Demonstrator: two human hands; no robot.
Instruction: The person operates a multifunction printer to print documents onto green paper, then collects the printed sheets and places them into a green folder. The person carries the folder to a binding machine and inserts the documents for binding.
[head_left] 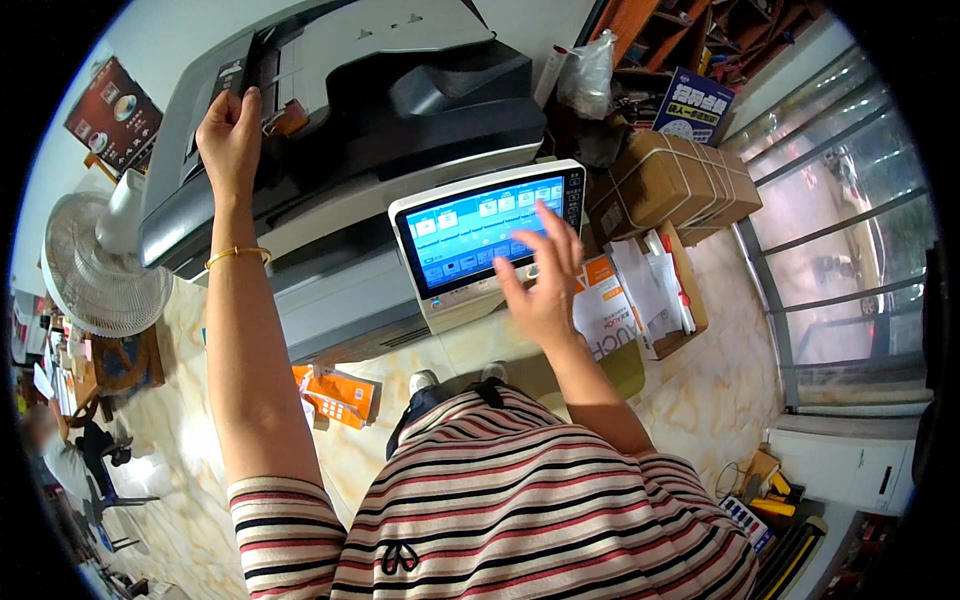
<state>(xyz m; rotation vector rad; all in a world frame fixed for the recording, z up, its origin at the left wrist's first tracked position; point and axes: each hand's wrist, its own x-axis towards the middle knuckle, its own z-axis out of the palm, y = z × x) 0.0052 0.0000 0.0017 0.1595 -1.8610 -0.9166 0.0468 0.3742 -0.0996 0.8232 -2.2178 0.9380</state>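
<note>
A large grey and black photocopier stands in front of me, with its document feeder on top. My left hand is at the feeder's left side, thumb and fingers curled closed at its edge. What those fingers hold, if anything, is hidden. A white-framed touch screen, lit blue with rows of icons, juts out from the copier's front. Over the right part of that screen hovers my right hand, fingers spread and holding nothing. Whether a fingertip touches the glass I cannot tell.
To the right lie a strapped cardboard box, an open carton with papers and an orange-white paper pack. An orange package rests on the floor. A white fan stands at left; a person sits beyond.
</note>
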